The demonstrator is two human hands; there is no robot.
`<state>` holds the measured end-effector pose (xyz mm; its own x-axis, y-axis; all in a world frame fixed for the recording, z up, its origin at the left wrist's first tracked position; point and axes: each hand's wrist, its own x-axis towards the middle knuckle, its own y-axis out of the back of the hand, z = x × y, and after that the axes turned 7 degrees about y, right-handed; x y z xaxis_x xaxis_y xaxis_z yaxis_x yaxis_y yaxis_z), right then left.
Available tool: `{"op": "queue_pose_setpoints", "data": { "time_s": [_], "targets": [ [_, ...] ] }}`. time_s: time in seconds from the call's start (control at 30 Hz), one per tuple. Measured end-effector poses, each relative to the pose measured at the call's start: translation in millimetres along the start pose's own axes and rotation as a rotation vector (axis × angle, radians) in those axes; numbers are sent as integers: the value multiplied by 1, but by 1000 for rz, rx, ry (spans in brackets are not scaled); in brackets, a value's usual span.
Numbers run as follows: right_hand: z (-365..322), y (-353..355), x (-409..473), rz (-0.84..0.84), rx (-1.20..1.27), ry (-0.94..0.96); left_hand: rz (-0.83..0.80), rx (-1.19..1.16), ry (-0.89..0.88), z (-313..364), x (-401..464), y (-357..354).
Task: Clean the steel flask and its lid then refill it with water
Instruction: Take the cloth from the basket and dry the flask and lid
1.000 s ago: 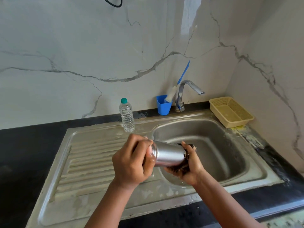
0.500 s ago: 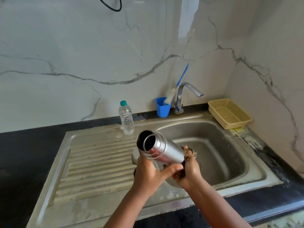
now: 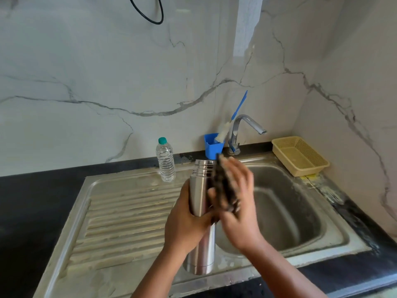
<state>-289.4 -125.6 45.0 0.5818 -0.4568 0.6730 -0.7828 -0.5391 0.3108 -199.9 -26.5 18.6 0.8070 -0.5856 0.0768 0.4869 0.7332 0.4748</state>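
The steel flask stands nearly upright in the air over the sink's front edge, its open threaded neck at the top. My left hand grips its middle from the left. My right hand holds a dark scrubber against the flask's upper right side; the hand is motion-blurred. The flask's lid is not in sight.
The steel sink lies to the right, with a ribbed drainboard on the left. At the back stand a plastic water bottle, a blue cup with a bottle brush, a tap and a yellow basket.
The flask went from lying sideways to nearly upright, mouth up. My left hand shifted from its neck to its middle, and my right hand rose with the scrubber to the upper side.
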Motion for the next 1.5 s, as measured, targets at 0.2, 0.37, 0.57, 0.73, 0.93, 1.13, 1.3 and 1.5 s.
{"op": "queue_pose_setpoints", "data": {
  "time_s": [0.2,0.37,0.57,0.73,0.93,1.13,1.3,1.5],
  "targets": [
    [-6,-28,-5,-59,51,-265,115,148,-53,11,-14,-4],
    [11,2,23,-50,842,-834,-54,-2,-77,9,-16,4],
    [19,18,29,-163,986,-678,-530,-185,-94,3,1,14],
    [5,10,32,257,877,-673,-22,384,-216,-3,-15,3],
    [-5,14,29,137,834,-629,-93,216,-83,-11,-14,-3],
    [13,38,34,-312,1215,-621,-908,-464,-27,-13,-11,4],
    [14,25,36,138,911,-622,-309,-167,-33,-10,-5,4],
    [11,9,25,301,852,-682,163,530,-288,-1,-16,-17]
  ]
}}
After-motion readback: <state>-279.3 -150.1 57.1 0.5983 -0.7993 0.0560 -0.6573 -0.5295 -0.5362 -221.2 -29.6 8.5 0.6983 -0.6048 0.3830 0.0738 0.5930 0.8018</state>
